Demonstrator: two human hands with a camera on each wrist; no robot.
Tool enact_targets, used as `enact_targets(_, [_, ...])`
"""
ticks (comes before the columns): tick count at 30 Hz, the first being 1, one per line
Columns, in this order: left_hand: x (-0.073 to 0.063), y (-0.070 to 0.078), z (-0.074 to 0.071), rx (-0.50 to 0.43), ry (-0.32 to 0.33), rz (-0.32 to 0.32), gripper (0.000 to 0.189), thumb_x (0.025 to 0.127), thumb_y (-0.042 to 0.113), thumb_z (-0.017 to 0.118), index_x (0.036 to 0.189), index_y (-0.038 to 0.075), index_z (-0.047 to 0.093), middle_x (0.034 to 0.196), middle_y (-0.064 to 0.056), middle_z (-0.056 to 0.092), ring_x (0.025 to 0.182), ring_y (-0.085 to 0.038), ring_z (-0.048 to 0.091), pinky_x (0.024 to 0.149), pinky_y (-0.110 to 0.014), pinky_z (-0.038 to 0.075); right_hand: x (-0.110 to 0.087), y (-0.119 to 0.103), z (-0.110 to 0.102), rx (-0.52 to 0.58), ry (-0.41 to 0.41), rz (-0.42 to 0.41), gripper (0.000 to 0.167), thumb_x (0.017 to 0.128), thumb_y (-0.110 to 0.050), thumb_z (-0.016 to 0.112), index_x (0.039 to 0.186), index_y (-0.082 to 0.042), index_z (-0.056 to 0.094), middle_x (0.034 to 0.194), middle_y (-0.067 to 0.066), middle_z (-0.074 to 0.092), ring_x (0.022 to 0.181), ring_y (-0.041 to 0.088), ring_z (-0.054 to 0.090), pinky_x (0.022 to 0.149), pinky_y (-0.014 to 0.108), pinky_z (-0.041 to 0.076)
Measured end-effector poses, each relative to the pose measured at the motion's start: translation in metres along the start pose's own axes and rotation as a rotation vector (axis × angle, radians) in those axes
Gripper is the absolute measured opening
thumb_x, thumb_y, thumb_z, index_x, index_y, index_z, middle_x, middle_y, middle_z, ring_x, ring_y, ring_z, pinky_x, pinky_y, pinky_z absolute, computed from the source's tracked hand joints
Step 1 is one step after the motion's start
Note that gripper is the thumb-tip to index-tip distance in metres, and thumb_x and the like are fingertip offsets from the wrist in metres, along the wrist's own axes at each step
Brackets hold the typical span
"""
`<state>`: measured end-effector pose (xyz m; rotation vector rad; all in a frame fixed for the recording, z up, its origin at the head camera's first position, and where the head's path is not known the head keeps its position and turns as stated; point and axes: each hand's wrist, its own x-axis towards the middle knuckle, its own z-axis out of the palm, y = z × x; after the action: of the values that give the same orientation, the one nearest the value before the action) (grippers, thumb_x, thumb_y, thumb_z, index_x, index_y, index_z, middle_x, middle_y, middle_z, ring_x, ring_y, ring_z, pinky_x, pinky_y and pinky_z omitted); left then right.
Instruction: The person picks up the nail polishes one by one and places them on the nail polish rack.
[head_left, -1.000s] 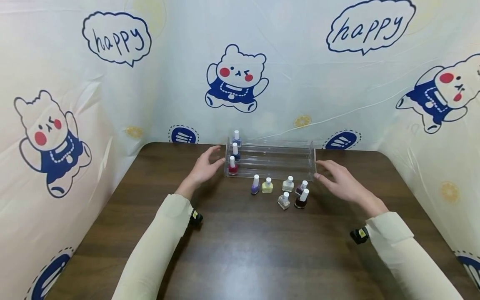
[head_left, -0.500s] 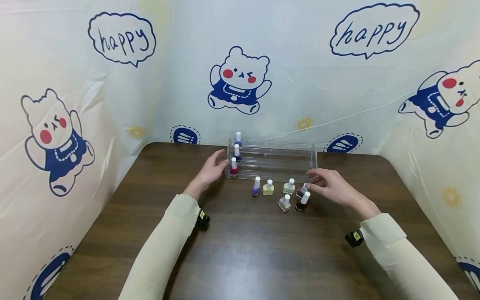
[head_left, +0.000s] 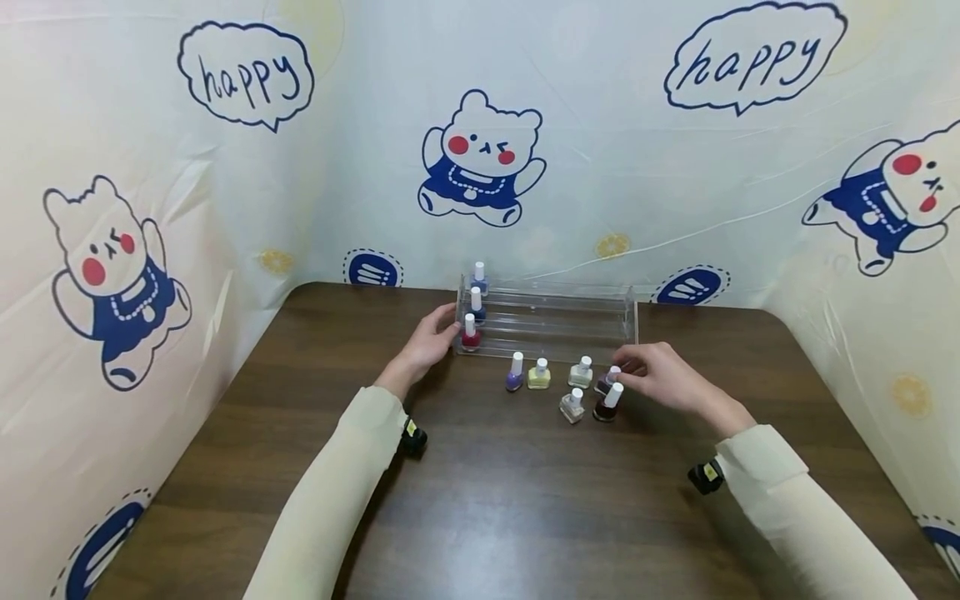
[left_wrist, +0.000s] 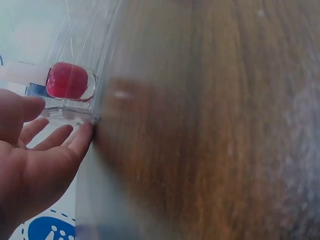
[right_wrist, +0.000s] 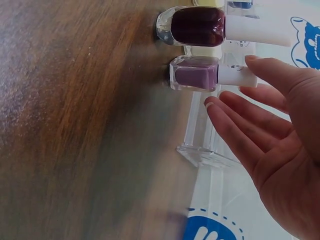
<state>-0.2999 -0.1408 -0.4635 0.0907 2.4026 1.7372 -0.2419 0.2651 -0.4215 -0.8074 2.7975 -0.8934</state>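
Observation:
My right hand (head_left: 663,377) pinches the white cap of a mauve nail polish bottle (right_wrist: 195,77) between thumb and index finger; the other fingers stretch loosely beside it. The bottle stands upright on the table. Right beside it is a dark, nearly black-red polish bottle (right_wrist: 197,26). At the left end of a clear stepped acrylic rack (head_left: 555,346), my left hand (head_left: 427,342) rests with its fingers extended against the end panel. A red polish bottle (left_wrist: 70,81) sits on the rack's front step close to the left thumb.
Behind the red bottle, a dark blue bottle (head_left: 477,310) and a lighter blue one (head_left: 480,282) occupy the higher steps. In front of the rack stand purple (head_left: 514,379), yellow (head_left: 538,379), pale (head_left: 581,375) and clear glittery (head_left: 572,408) bottles. A printed curtain (head_left: 600,167) hangs behind the table.
My right hand has left the rack's right end, come down leftward to the mauve bottle and taken its cap. My left hand has moved slightly right, up against the rack's left end.

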Motion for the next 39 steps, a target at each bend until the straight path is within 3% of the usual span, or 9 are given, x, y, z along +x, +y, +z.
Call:
enact_targets(8, [-0.003,-0.003,-0.001,0.017,-0.036,-0.012,0.052,0.110,0.026,0.047,0.160,0.017,0.035,0.163,-0.013,0.035,0.150,-0.033,0.033,0.122,-0.052,0.027,-0.001,-0.001,0.002,-0.038,0.023,-0.027,0.004,0.094,-0.009,0.075,0.097,-0.007,0.075,0.086,-0.003,0.072,0.078,0.010,0.066,0.070,0.028,0.058])
enact_targets(17, [-0.003,0.001,-0.003,0.073,-0.046,-0.007,0.053,0.111,0.027,0.044,0.161,0.016,0.033,0.163,-0.014,0.037,0.151,-0.034,0.032,0.123,-0.055,0.024,0.001,-0.001,0.000,-0.064,0.044,-0.054,0.007,0.095,-0.007,0.073,0.100,-0.004,0.075,0.087,0.000,0.072,0.077,0.012,0.065,0.069,0.029,0.057])
enact_targets(30, [-0.005,0.001,0.000,0.090,-0.052,-0.002,0.052,0.112,0.026,0.041,0.162,0.016,0.031,0.165,-0.013,0.033,0.152,-0.034,0.029,0.123,-0.055,0.022,0.004,-0.010,-0.013,-0.077,0.042,-0.064,0.011,0.096,-0.002,0.069,0.105,0.001,0.074,0.092,0.005,0.075,0.082,0.015,0.069,0.075,0.036,0.060])
enact_targets(39, [-0.004,0.001,0.000,0.095,-0.049,0.005,0.052,0.112,0.024,0.041,0.162,0.015,0.031,0.164,-0.013,0.035,0.152,-0.033,0.030,0.124,-0.054,0.023,0.010,-0.015,-0.022,-0.099,0.068,-0.090,0.009,0.096,-0.001,0.069,0.103,0.000,0.074,0.089,0.005,0.074,0.081,0.016,0.070,0.072,0.035,0.059])
